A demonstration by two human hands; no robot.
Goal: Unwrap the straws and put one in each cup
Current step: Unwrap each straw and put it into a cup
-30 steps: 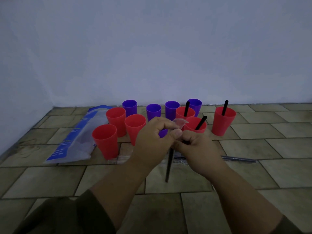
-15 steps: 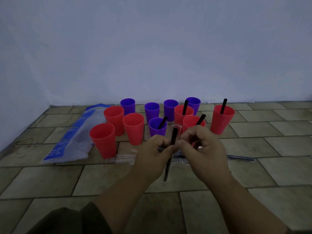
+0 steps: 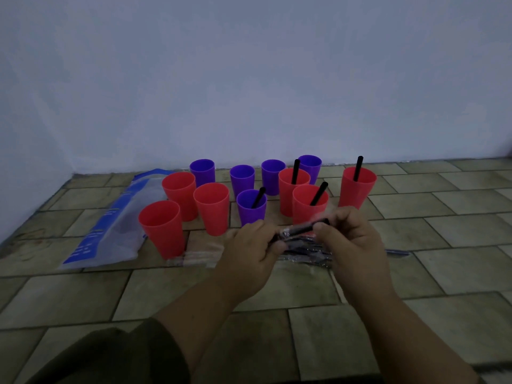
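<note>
The left hand [image 3: 249, 252] and the right hand [image 3: 353, 242] each pinch 1 end of a black straw [image 3: 303, 229] with curled fingers. They hold it almost level between them, and clear wrapper glints near the left hand. Directly under both hands a pile of wrapped straws [image 3: 304, 252] lies on the tiled floor [image 3: 83, 297]. Just beyond the left hand stands a purple cup [image 3: 251, 212] holding 1 straw. Beyond the right hand, the front red cup [image 3: 306, 210], the rear red cup [image 3: 288, 192] and the rightmost red cup [image 3: 357, 191] each hold 1 too. Left of the left hand is a blue-and-clear plastic bag [image 3: 110, 225].
</note>
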